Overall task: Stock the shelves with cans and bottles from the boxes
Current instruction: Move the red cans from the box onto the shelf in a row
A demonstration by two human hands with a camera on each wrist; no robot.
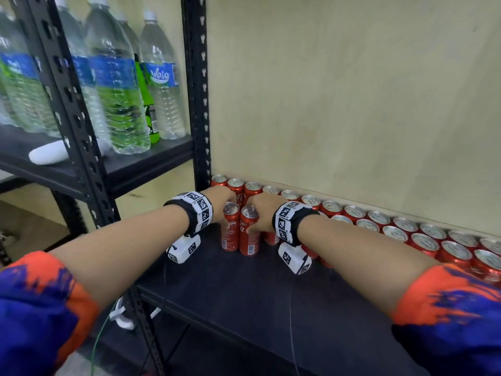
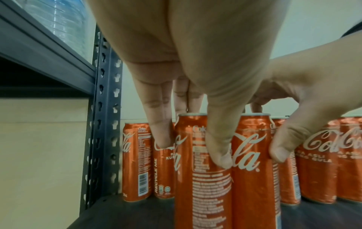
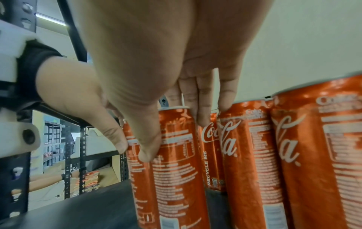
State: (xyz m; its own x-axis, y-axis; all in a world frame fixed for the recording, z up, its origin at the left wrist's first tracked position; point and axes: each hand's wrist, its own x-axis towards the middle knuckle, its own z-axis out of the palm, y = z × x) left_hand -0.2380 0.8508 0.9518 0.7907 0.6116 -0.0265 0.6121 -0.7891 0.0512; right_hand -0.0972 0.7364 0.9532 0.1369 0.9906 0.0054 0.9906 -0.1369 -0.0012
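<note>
Two slim red cola cans are stood side by side on the black shelf board [image 1: 244, 289], a bit left of centre in the head view. The left can [image 1: 230, 229] is gripped near its top by the left hand [image 1: 221, 198]; in the left wrist view the thumb is seen pressed on the front of the can and the fingers [image 2: 156, 124] reach down behind it, so it's pinched between thumb and fingers. The right can [image 1: 249, 230] is held the same way by the right hand [image 1: 264, 210], thumb on the near face and fingers draped over the rim toward the back. The two cans are touching each other, both upright, bases apparently down on the board.

Just behind them, rows of red cans [image 1: 379, 222] are lined up along the pale back wall [image 1: 352, 104], running toward the right edge of the frame, two rows deep and more at the far right. The held pair sits at the left end, just in front of the back row.

In the upper left of the head view, water bottles [image 1: 160, 77] with blue labels are stood on a neighbouring black shelf, with a green bottle [image 1: 147, 104] tucked among them and a white oblong object [image 1: 50, 154] lying in front. Black wristbands with printed markers are worn on both wrists.
</note>
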